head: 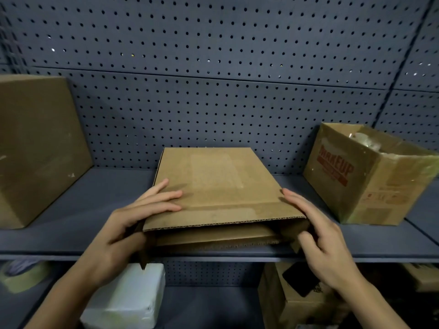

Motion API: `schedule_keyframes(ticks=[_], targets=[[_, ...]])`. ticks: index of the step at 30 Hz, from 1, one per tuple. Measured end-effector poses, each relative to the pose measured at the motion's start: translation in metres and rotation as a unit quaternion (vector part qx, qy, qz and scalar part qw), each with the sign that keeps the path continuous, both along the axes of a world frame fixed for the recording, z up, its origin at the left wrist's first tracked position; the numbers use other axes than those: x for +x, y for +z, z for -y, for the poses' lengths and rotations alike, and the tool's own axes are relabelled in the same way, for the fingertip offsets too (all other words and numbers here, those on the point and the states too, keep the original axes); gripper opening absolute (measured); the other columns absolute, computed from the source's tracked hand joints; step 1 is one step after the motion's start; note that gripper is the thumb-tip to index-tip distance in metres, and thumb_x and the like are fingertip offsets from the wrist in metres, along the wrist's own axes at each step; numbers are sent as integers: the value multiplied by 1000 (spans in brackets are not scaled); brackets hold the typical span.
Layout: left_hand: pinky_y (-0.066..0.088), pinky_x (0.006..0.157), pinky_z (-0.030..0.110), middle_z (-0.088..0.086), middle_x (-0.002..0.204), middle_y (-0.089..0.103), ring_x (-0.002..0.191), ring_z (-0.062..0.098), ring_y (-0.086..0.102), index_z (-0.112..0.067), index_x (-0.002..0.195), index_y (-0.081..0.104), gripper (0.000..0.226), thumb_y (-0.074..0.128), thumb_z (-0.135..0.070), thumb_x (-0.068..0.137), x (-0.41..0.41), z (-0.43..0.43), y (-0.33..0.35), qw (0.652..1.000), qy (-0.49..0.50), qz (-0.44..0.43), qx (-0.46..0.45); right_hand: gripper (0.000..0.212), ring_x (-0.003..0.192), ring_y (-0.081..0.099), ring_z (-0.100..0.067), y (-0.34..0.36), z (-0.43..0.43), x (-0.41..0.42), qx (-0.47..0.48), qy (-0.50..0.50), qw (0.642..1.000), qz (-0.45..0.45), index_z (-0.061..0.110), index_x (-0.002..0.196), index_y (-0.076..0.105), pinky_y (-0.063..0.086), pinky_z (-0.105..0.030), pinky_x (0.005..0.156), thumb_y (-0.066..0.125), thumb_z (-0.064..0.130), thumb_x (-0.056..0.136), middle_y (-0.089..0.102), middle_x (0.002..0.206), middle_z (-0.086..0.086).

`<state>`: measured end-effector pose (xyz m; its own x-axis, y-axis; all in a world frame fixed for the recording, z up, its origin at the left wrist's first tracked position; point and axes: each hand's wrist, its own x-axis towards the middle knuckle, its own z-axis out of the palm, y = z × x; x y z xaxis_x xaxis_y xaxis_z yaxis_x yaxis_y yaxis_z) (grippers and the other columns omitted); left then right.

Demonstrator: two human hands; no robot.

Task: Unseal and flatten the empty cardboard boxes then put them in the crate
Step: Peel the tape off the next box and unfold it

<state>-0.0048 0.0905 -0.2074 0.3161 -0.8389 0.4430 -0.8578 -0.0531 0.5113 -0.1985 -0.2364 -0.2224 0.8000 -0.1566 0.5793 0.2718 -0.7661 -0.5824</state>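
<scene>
A plain brown cardboard box (218,186) lies on the grey shelf (95,210), its open end facing me with flaps loose at the front edge. My left hand (133,224) holds its left front corner, fingers flat on the top panel and thumb tucked under at the side flap. My right hand (318,236) holds the right front corner, fingers along the side and thumb curled at the right flap. No crate is in view.
A large closed cardboard box (35,148) stands at the shelf's left. An open box printed MAKEUP (365,176) sits at the right. Pegboard (213,67) backs the shelf. Below are a tape roll (21,274), a white block (128,298) and more boxes (292,302).
</scene>
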Motion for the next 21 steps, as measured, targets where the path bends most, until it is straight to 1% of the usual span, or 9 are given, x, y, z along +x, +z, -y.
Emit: schedule_keyframes(ticks=[2,4,7,9,12,14,16,18,21], targets=[[19,120,27,-6,156,39,152,24,15,-35,141,52,76,46,9,79,2,0,-5,1000,2,2,-5,61,141,37,-3,-2,4,-1,10,19,1000,3,32,139,51,34,-32,115,41,14,81,43,150,22],[18,122,42,0,156,40,152,30,14,-30,142,53,77,52,7,75,3,2,-8,1000,4,-5,-13,58,142,37,-6,0,6,-2,17,49,999,-3,29,139,52,31,-29,114,41,22,82,44,150,19],[21,119,53,5,155,42,151,32,18,-22,138,57,47,46,-28,93,19,1,-12,999,-2,1,-36,45,138,44,-12,6,5,0,74,85,993,20,20,135,57,36,-24,109,45,29,93,53,144,8],[22,120,52,0,151,47,149,24,26,-24,132,63,55,39,-59,97,16,4,-7,990,29,-97,-101,38,127,56,-11,14,5,7,190,56,979,46,19,129,62,44,-19,100,44,32,98,62,134,4],[36,112,48,-6,132,64,133,14,50,-26,120,70,39,47,-42,92,1,18,11,908,164,-290,-254,28,114,64,-10,31,12,31,334,-33,942,-12,25,119,66,54,-24,88,46,36,102,67,124,3],[42,105,43,-2,120,68,119,16,58,-31,110,70,33,55,-48,87,3,34,25,858,257,-389,-214,30,109,65,-14,45,18,51,383,-74,914,-109,24,122,65,52,-26,82,52,39,99,67,122,0],[46,94,39,4,105,69,103,21,62,-24,103,67,32,62,-53,89,9,46,41,822,320,-451,-136,50,109,64,-19,53,24,72,379,-87,899,-202,21,131,60,51,-33,88,58,52,92,66,123,-3],[49,92,36,5,108,71,99,23,66,-20,111,67,45,61,-57,87,17,55,50,814,334,-471,-65,69,108,65,-22,58,29,89,336,-101,897,-269,21,131,61,49,-41,99,61,69,81,68,120,-3],[52,93,38,9,110,71,99,28,67,-12,121,65,52,63,-53,89,14,64,55,825,329,-459,-16,59,100,68,-22,68,23,102,279,-93,899,-326,21,115,68,48,-42,101,60,69,82,72,110,-2]])
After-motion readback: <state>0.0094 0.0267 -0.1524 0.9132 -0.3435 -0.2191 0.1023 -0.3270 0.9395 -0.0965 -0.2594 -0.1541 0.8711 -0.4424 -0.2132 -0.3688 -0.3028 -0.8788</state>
